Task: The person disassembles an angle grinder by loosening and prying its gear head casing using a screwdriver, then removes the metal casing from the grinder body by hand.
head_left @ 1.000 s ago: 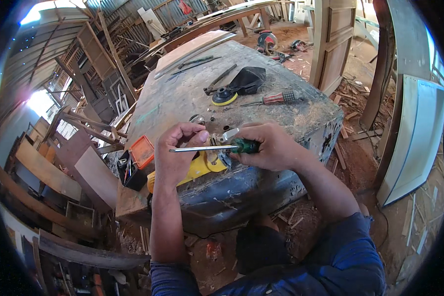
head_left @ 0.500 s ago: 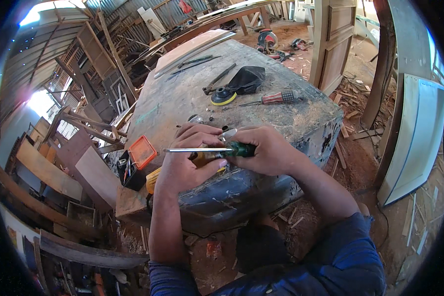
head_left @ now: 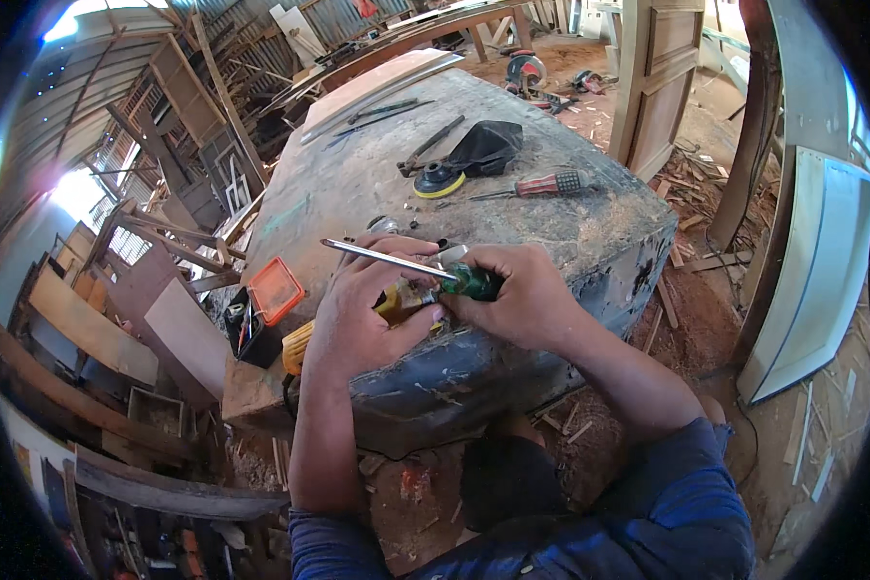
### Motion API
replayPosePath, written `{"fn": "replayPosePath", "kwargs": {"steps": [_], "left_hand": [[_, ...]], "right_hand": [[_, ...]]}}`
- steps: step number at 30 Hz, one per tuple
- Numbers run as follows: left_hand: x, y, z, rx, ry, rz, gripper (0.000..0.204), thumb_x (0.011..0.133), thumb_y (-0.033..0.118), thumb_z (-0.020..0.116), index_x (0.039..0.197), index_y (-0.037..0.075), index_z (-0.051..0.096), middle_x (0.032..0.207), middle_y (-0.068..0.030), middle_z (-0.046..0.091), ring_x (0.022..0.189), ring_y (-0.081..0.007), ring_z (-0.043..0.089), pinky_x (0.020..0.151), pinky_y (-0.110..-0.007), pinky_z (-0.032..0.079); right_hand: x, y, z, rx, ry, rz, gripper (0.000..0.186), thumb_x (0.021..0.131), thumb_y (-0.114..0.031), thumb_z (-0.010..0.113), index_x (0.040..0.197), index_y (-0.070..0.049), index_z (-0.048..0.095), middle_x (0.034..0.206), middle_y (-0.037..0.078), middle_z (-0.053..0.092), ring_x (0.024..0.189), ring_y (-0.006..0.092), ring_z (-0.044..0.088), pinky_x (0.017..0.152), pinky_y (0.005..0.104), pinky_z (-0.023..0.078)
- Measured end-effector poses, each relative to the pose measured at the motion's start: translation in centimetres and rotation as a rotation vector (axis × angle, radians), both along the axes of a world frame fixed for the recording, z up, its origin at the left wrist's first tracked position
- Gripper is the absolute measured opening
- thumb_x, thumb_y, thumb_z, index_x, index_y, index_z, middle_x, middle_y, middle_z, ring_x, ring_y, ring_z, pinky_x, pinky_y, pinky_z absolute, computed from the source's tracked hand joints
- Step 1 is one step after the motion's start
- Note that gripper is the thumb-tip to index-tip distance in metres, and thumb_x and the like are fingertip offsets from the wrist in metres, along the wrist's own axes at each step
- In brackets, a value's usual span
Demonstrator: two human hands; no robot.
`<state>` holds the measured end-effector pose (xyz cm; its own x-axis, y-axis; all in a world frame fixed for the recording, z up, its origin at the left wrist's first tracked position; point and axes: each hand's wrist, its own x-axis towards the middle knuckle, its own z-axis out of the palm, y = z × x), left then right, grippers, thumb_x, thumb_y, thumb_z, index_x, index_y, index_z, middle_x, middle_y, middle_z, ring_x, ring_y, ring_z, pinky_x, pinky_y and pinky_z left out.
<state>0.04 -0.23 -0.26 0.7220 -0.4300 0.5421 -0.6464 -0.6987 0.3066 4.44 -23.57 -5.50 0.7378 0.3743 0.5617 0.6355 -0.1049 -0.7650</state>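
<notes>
My right hand (head_left: 524,300) grips a screwdriver by its green handle (head_left: 472,282); its long steel shaft (head_left: 387,259) slopes up to the left, over my left fingers. Curled around the metal front end of a yellow power tool (head_left: 298,350) is my left hand (head_left: 353,324), which hides much of it. The tool lies at the near edge of the worn workbench (head_left: 309,213). Beyond my hands are a black and yellow pad (head_left: 440,185), a red-handled screwdriver (head_left: 541,186), a black bag (head_left: 485,150) and small metal parts.
An orange lid (head_left: 275,290) and a black toolbox (head_left: 246,333) sit on the bench's left. Panelled wooden doors (head_left: 657,87) and a white panel (head_left: 807,271) stand at the right. Red power tools (head_left: 530,72) and wood scraps lie on the floor; boards lean along the left.
The screwdriver has tipped from level to sloping, its tip higher. My left fingers and thumb have closed lower over the yellow tool's front end since a second ago.
</notes>
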Motion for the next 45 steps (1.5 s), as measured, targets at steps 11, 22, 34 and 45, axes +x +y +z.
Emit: {"fn": "replayPosePath", "kwargs": {"steps": [11,22,34,45], "left_hand": [[-0.2,-0.9,-0.2,0.104,-0.139,0.075,0.032,0.079,0.010,0.087,0.110,0.010,0.078,0.129,-0.0060,0.081,0.127,-0.0325,0.071,0.113,-0.047,0.052],[-0.4,-2.2,-1.4,0.091,-0.269,0.197,0.021,0.080,0.011,0.085,0.097,0.009,0.073,0.119,-0.0065,0.083,0.114,-0.0314,0.074,0.105,-0.046,0.055],[-0.5,-2.2,-1.5,0.057,-0.256,0.154,0.015,0.084,0.012,0.083,0.097,0.010,0.075,0.119,-0.0053,0.084,0.114,-0.0306,0.074,0.105,-0.045,0.053],[-0.4,-2.2,-1.4,0.075,-0.264,0.156,0.017,0.083,0.010,0.083,0.097,0.010,0.073,0.120,-0.0055,0.083,0.116,-0.0307,0.073,0.106,-0.045,0.053]], "right_hand": [[1.3,-2.7,1.2,-0.044,0.212,0.307,0.024,0.089,-0.020,0.087,0.104,-0.001,0.081,0.074,0.005,0.069,0.074,0.0077,0.061,0.070,0.0348,0.053],[3.4,-10.6,5.4,-0.381,-0.063,0.132,0.057,0.093,-0.037,0.087,0.139,-0.007,0.071,0.113,0.013,0.078,0.102,0.0275,0.078,0.092,0.0407,0.060],[5.1,-14.4,5.0,-0.383,-0.113,0.155,0.046,0.083,-0.024,0.094,0.124,-0.006,0.082,0.112,0.010,0.083,0.103,0.0193,0.078,0.096,0.0365,0.061],[5.2,-13.8,5.0,-0.369,-0.029,0.149,0.045,0.082,-0.018,0.092,0.124,-0.007,0.083,0.113,0.009,0.084,0.105,0.0171,0.077,0.100,0.0357,0.060]]}}
